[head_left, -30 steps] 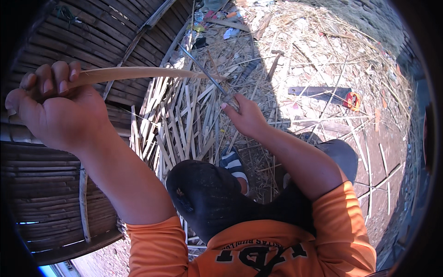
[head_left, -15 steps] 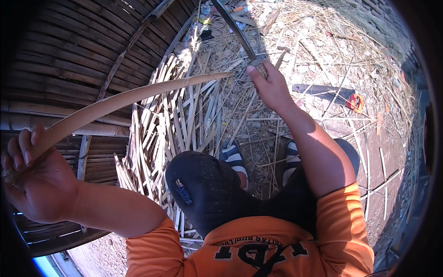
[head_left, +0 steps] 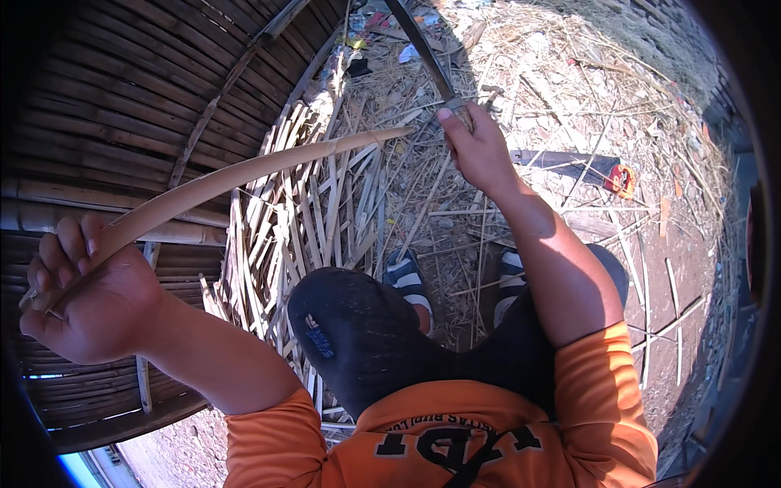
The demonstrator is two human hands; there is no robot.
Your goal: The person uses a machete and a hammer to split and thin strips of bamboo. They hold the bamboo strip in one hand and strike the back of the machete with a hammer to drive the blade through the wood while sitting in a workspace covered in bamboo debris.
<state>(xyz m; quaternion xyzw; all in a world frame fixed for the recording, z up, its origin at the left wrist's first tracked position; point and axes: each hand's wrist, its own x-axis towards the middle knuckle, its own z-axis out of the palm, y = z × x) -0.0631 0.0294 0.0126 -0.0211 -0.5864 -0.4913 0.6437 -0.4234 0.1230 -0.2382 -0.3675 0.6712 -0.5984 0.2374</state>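
Note:
A long, pale bamboo strip (head_left: 220, 184) arcs from the left side toward the middle of the view. My left hand (head_left: 102, 301) grips its near end, with the fingers curled round it and a bit of the end poking out past them. The strip's far tip hangs free, short of my right hand. In my right hand (head_left: 480, 150) is the handle of a machete with a long, dark, narrow blade (head_left: 421, 50). That blade points away from me, apart from the strip, and its far end runs out of the view.
A heap of split bamboo strips (head_left: 297, 215) lies left of my feet. Beyond my right forearm, a handsaw (head_left: 569, 161) with an orange and black handle rests on the littered ground. A slatted bamboo wall (head_left: 106, 98) rises at the left. Scraps and straw cover the far ground.
My left hand has shifted slightly right and its fingers have closed further round the strip's end. The machete has moved a little, its blade swinging slightly right.

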